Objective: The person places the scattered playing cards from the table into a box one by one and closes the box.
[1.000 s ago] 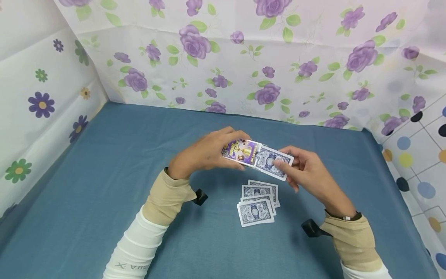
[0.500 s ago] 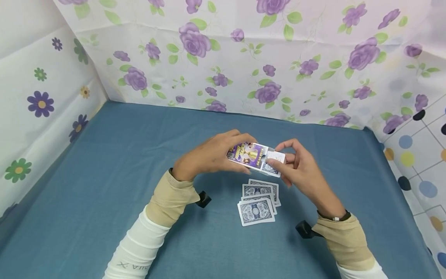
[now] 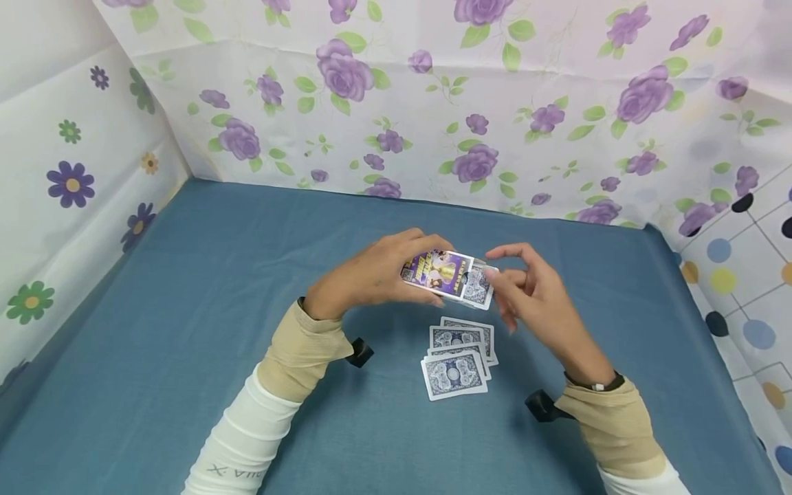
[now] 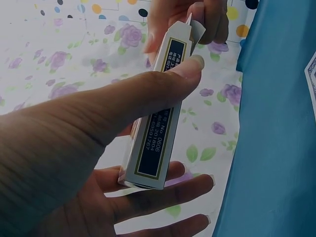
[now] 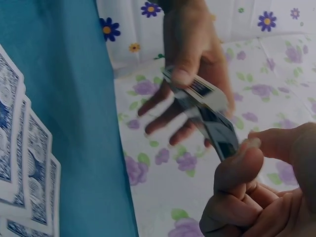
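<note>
In the middle of the head view, the left hand (image 3: 371, 271) holds a card box (image 3: 436, 271) between its thumb and spread fingers, and blue cards (image 3: 478, 285) poke out at the thumb of the right hand (image 3: 537, 302). That hand reaches in from the lower right, fingers bent; I can't tell if they pinch or just touch. The box is purple with yellow letters.
</note>
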{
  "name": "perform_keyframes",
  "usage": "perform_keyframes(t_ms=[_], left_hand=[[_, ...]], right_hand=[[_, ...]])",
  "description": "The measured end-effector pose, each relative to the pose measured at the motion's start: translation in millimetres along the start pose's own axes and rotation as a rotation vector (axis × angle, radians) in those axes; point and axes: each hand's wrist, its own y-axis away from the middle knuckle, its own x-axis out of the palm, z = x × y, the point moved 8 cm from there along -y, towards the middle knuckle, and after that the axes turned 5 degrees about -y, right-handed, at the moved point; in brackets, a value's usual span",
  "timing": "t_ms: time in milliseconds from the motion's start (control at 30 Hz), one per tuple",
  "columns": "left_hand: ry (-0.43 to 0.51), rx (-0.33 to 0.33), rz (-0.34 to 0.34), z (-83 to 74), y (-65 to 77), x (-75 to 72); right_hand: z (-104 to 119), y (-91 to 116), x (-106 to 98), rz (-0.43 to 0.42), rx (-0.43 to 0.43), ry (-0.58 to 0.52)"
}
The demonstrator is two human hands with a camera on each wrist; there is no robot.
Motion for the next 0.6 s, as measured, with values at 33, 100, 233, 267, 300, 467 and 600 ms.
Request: perform_keyframes(t_ms=[33,100,233,267,300,467,600], left_hand=[[-0.004,-0.003,-0.001,0.6,0.0,-0.6],[-0.009,-0.009,0.0,1.6,0.1,-1.2],[-0.02,-0.009,0.003,1.2,-0.2,-1.3],[-0.017,-0.007,0.005,0.9,-0.3,-0.9],[-0.018,-0.005,0.005,0.4,-0.4,-0.7],[-0.015,0.011,0.004,-1.4,-0.5,1.2],[-0.019,0.017,0.002,-1.7,-0.6,2.0]], right_hand=[[1,0,-2,0.003,-0.003,-0.012],[3,1,-4,0.011,-0.01,-0.032],[1,0,-1,0.049,-0.001,-0.032],[0,0,0,0.055,0.006,-0.027],[-1,-1,2,0.06,0.015,-0.021],[-7,-2,6,0.057,0.05,-0.023],[-7,-2,8,0.053,0.052,-0.022]])
